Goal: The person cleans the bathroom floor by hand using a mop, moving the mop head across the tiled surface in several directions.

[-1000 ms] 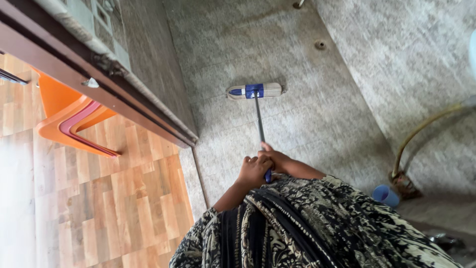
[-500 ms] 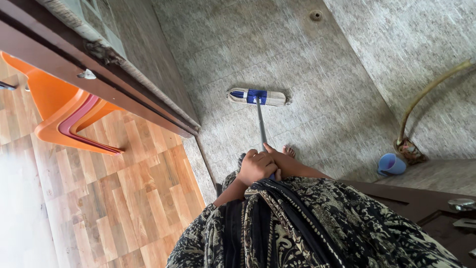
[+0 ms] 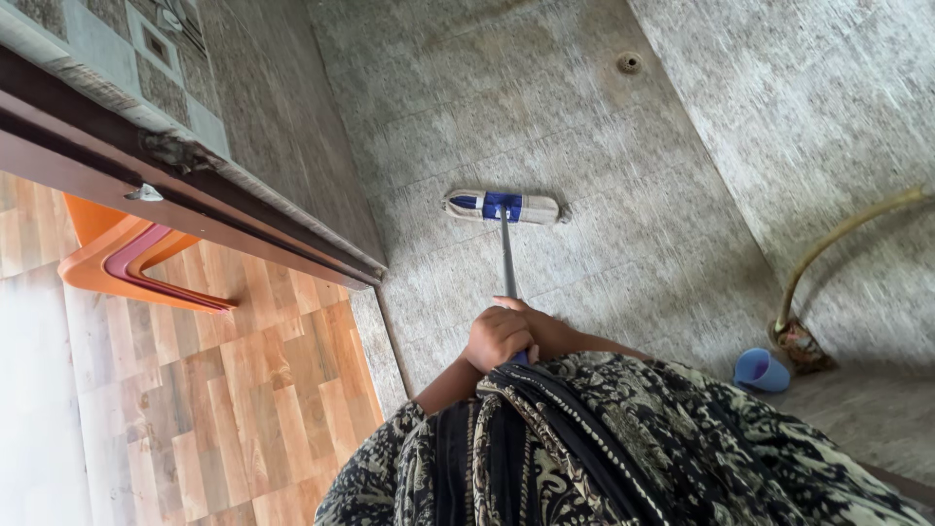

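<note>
Home washroom doorway, grey tiled floor (image 3: pixel 584 117), floor drain (image 3: pixel 630 63), stacked orange plastic chairs (image 3: pixel 117 258)

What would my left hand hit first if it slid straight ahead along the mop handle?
The left hand points along the handle toward the flat mop head on the grey tiled floor. Nothing else shows along that line, so it would probably meet the mop head first.

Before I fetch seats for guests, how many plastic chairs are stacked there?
2 show: an orange chair on the wood-look floor behind the door frame, with a pink chair nested in it. More may be hidden in the stack.
</note>
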